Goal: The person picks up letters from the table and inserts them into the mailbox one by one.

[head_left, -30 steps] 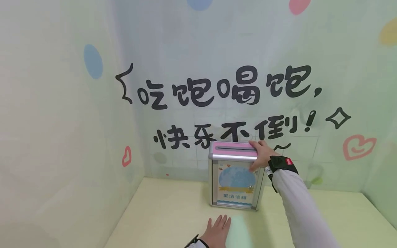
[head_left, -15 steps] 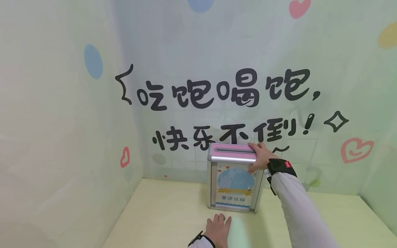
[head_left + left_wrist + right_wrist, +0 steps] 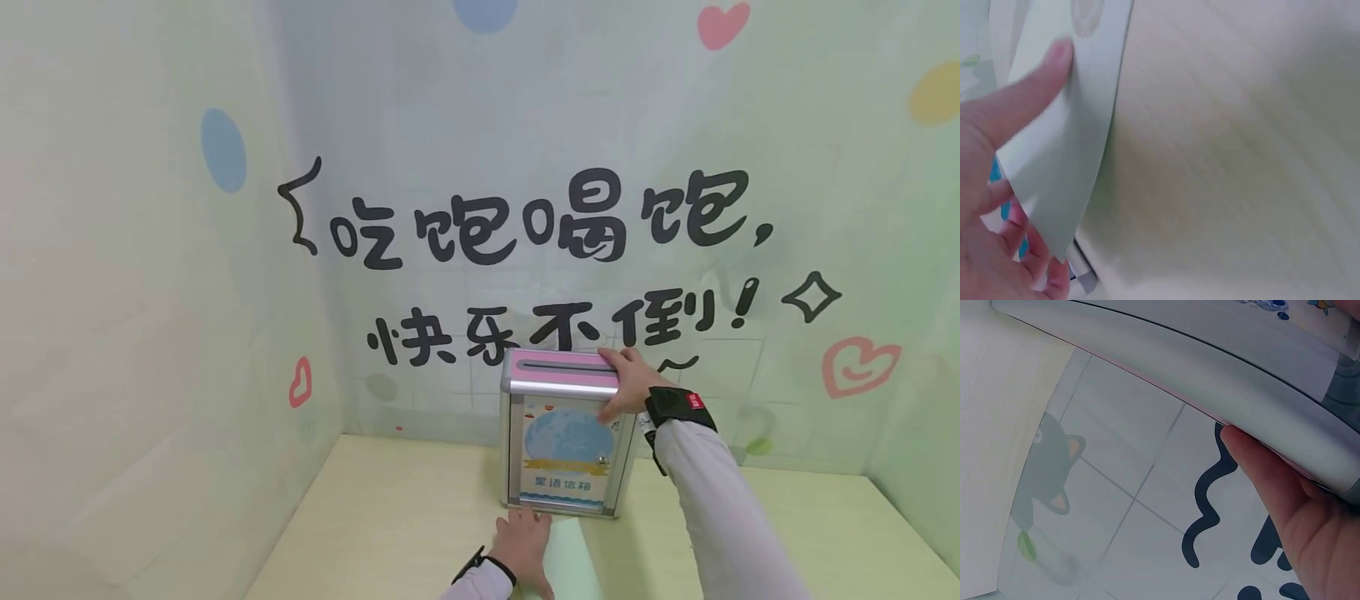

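Observation:
A letter box with a silver frame, a pink slotted top and a globe picture on its front stands upright against the back wall. My right hand grips its top right corner; in the right wrist view a finger lies along the box's silver edge. In front of the box, my left hand holds a pale green paper at its edge. The left wrist view has the thumb on the upper face of the paper and the curled fingers along its far side.
The light wooden tabletop runs back to a printed wall with large black characters. Another wall bounds the left side, and a further one stands at the right.
The left hand has gone from lying flat to curled fingers, and has taken hold of the pale green paper, whose far end now shows nearer the box. The right hand stays on the box.

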Demonstrator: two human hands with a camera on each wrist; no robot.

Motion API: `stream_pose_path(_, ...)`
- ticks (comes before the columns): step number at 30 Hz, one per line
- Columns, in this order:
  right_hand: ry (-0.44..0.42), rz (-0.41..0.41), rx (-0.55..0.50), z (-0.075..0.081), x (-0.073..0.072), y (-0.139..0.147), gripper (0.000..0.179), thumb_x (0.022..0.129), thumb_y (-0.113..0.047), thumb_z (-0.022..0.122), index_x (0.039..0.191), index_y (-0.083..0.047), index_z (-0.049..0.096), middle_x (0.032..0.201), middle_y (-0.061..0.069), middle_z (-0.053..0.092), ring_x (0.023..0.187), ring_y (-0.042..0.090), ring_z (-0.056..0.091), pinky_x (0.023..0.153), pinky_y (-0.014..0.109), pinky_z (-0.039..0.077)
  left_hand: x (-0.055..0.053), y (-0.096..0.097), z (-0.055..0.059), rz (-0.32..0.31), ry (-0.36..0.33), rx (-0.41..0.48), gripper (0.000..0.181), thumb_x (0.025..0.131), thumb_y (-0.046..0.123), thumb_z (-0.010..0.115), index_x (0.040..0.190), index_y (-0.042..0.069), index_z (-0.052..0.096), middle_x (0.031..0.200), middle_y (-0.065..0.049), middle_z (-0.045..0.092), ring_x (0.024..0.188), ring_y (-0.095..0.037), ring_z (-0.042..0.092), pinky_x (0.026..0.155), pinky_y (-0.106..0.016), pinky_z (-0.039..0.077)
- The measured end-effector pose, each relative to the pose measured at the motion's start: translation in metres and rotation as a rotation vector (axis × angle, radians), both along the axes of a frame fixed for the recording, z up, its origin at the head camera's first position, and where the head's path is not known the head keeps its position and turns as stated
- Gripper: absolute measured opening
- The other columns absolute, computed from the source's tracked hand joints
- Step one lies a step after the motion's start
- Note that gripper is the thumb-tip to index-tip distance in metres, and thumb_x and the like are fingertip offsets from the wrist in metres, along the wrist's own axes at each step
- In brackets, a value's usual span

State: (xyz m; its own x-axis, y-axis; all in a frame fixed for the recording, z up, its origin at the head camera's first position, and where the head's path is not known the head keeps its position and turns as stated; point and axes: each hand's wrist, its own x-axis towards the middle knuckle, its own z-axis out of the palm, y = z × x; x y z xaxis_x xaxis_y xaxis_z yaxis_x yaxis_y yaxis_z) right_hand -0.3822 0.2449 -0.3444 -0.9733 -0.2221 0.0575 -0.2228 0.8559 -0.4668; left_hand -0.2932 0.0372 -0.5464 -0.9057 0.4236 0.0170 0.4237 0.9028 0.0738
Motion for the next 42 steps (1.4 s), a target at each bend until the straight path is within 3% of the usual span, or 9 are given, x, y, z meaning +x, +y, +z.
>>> stream_pose_path(3,0.000,-0.002,0.003,0.000,0.000,0.000,0.111,0.049,-0.028,0.083,0.142,-0.011,0.025,0.130,0.021,0.026,0.099,0.037,0.044,0.077,0.050,0.045,0.000,-0.004,0.005,-0.029,0.039,0.070,0.075,0.044,0.042,0.088,0.110,0.019,0.059,0.100,-0.004,0.054,0.089,-0.026,0.054,0.065,-0.043,0.046)
stream_pose_path(10,-0.006,-0.007,0.009,0.001,0.003,-0.001,0.110,0.050,-0.028,0.083,0.142,-0.012,0.024,0.129,0.020,0.027,0.098,0.037,0.045,0.077,0.050,0.045,-0.003,-0.019,0.014,-0.101,0.023,0.203,0.044,0.064,0.021,0.081,0.102,0.020,0.060,0.096,0.003,0.062,0.083,-0.016,0.059,0.058,-0.034,0.048)
stream_pose_path(15,-0.015,-0.012,0.001,0.004,0.007,-0.002,0.110,0.050,-0.028,0.083,0.142,-0.012,0.024,0.129,0.020,0.026,0.099,0.038,0.044,0.077,0.050,0.045,-0.004,-0.031,0.026,-0.120,0.009,0.256,0.035,0.073,0.016,0.073,0.103,0.018,0.057,0.089,0.002,0.065,0.077,-0.013,0.061,0.057,-0.027,0.047)
stream_pose_path(19,-0.004,-0.005,0.001,0.003,0.007,-0.002,0.110,0.049,-0.027,0.082,0.142,-0.012,0.024,0.129,0.020,0.027,0.098,0.037,0.044,0.077,0.049,0.045,-0.005,-0.040,0.036,-0.140,-0.054,0.292,0.032,0.078,0.013,0.067,0.106,0.016,0.052,0.085,0.000,0.064,0.070,-0.010,0.057,0.057,-0.025,0.045)
stream_pose_path(24,0.011,-0.002,0.008,0.000,0.004,0.000,0.110,0.049,-0.028,0.082,0.142,-0.012,0.025,0.128,0.020,0.028,0.098,0.037,0.045,0.075,0.047,0.045,-0.006,-0.047,0.045,-0.158,-0.114,0.326,0.031,0.081,0.011,0.064,0.109,0.014,0.050,0.084,-0.003,0.062,0.075,-0.012,0.058,0.064,-0.026,0.047)
stream_pose_path(30,0.003,-0.011,0.009,0.000,0.004,0.000,0.110,0.050,-0.028,0.082,0.142,-0.011,0.024,0.129,0.021,0.027,0.099,0.037,0.044,0.077,0.049,0.045,-0.008,-0.054,0.056,-0.186,-0.204,0.392,0.040,0.081,0.010,0.064,0.119,0.009,0.051,0.102,-0.005,0.062,0.090,-0.014,0.059,0.081,-0.028,0.047)
stream_pose_path(36,0.005,-0.010,0.012,0.003,0.007,-0.003,0.109,0.050,-0.027,0.082,0.141,-0.011,0.025,0.130,0.021,0.026,0.100,0.038,0.044,0.078,0.049,0.045,-0.020,-0.065,0.067,-0.244,-0.255,0.502,0.025,0.080,0.006,0.064,0.102,0.010,0.054,0.092,0.001,0.060,0.081,-0.007,0.053,0.075,-0.022,0.045)
stream_pose_path(42,0.008,-0.004,0.020,0.007,0.010,-0.004,0.109,0.049,-0.026,0.082,0.141,-0.009,0.025,0.129,0.023,0.027,0.099,0.038,0.044,0.078,0.049,0.045,-0.024,-0.075,0.082,-0.236,-0.291,0.583,0.022,0.079,0.003,0.064,0.097,0.010,0.054,0.089,-0.001,0.061,0.077,-0.007,0.052,0.070,-0.022,0.044)
